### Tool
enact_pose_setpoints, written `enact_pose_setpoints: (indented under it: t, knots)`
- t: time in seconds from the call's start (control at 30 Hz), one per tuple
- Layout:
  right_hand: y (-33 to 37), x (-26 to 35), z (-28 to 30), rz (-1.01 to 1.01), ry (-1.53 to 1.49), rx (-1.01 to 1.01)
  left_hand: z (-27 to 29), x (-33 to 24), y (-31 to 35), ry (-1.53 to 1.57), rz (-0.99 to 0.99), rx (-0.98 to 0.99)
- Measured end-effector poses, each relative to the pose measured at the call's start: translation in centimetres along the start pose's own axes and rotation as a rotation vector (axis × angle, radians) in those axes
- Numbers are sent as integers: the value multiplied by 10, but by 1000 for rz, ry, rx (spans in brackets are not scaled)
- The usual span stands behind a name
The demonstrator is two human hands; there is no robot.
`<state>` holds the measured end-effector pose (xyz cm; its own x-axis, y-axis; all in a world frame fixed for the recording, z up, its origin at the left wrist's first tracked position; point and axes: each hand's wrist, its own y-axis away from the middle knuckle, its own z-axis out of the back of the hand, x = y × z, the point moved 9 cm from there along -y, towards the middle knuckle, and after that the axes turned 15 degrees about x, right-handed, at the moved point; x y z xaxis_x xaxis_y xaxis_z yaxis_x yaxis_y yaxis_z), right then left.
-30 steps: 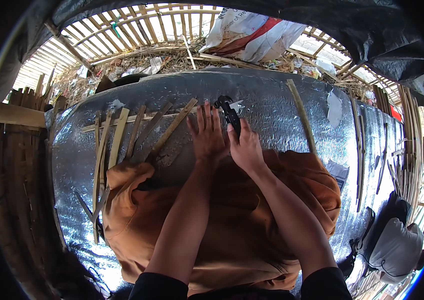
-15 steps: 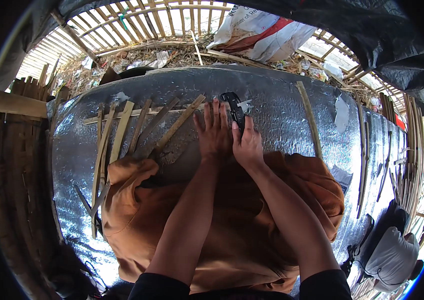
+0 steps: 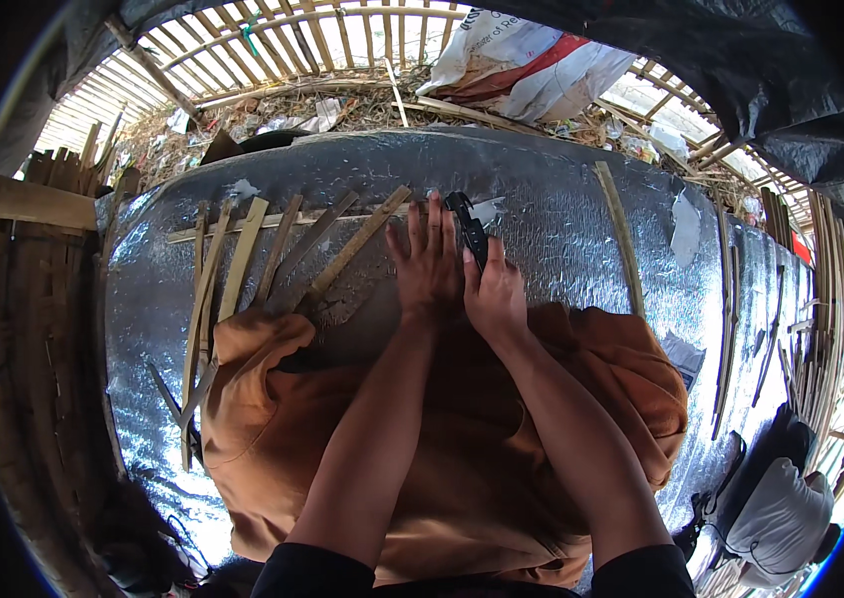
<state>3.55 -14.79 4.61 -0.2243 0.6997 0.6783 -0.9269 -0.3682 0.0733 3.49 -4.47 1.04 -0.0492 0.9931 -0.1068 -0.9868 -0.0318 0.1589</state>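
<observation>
My left hand (image 3: 425, 274) lies flat with its fingers spread, over the right end of a thin bamboo strip (image 3: 282, 222) that runs crosswise on the foil sheet. Close beside it, my right hand (image 3: 495, 289) grips the near end of a long black hand tool (image 3: 468, 229), its forefinger along the side. The tool slants away from me next to my left fingertips; its exact kind is unclear. Several bamboo slats (image 3: 243, 254) lie left of my hands, some resting across the strip. A brown cloth garment (image 3: 442, 458) is spread beneath my forearms.
Silver foil sheeting (image 3: 552, 249) covers the work surface, with one slat (image 3: 621, 239) lying to the right. Farther right are thin sticks and a grey bundle (image 3: 781, 513). Bamboo posts (image 3: 23, 349) stand at left. A white sack (image 3: 532, 65) sits beyond the far edge.
The black tool has shifted slightly to the right and nearer at its far end, still in my right hand. My left hand stays flat in nearly the same place.
</observation>
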Motion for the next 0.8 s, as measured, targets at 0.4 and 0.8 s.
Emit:
enact_pose_setpoints:
  t: [0.4, 0.8]
  knots:
    - [-4, -2, -2, -36, 37, 5, -8, 3, -3, -28, 27, 50]
    - [-2, 16, 12, 7, 63, -82, -5, 3, -4, 23, 28, -17]
